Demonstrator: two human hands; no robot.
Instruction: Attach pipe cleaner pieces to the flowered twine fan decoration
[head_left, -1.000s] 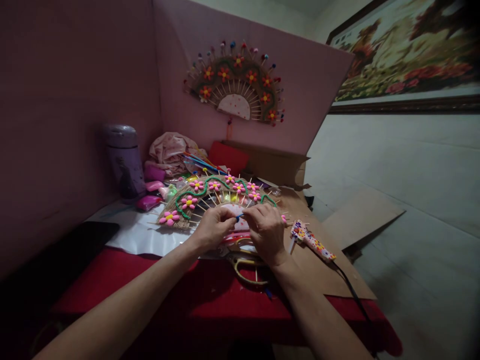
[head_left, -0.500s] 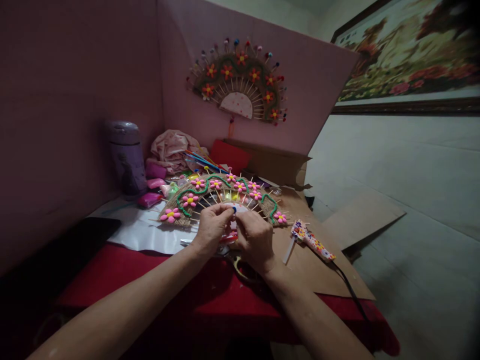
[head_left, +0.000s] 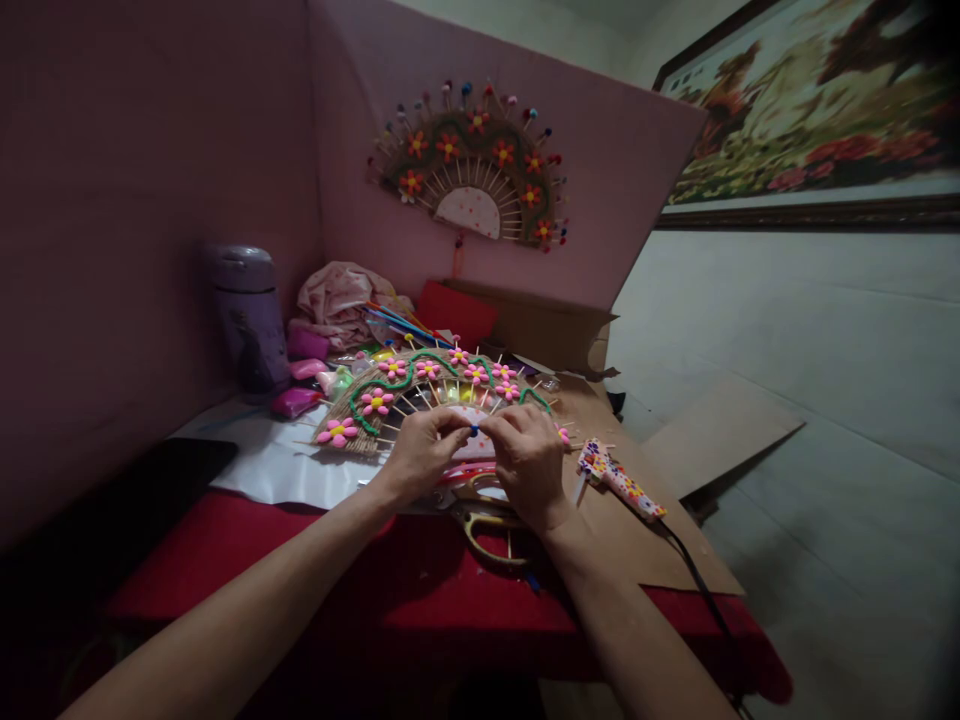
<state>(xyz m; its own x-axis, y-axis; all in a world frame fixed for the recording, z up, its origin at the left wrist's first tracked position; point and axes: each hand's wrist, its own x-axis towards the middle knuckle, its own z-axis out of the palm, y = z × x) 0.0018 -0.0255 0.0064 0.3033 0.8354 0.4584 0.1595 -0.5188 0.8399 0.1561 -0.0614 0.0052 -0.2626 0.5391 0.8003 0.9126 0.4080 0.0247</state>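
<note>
A small dark blue lump (head_left: 475, 430), which looks like soft modelling clay, sits between the fingertips of both hands. My left hand (head_left: 424, 446) pinches it from the left, and the fingers of my right hand (head_left: 527, 458) close on it from the right. Just beyond lies a handmade fan (head_left: 360, 400) of twine and sticks, with pink flowers and a green wavy cord. Its pale dotted centre (head_left: 469, 447) is partly covered by my hands. Scissors (head_left: 480, 545) with gold-coloured handles rest below my right hand, their blades partly hidden.
A patterned glue gun (head_left: 619, 480) lies on cardboard (head_left: 675, 545) to the right, its cord trailing off the table. Behind the fan are pink packets (head_left: 298, 402), a purple bottle (head_left: 247, 325) and pink cloth (head_left: 341, 300). Another fan (head_left: 480, 150) hangs on the pink board.
My right hand has shifted slightly right and turned, uncovering more of the scissors. The blue lump now shows between both hands' fingertips, a little lower. The view has moved slightly.
</note>
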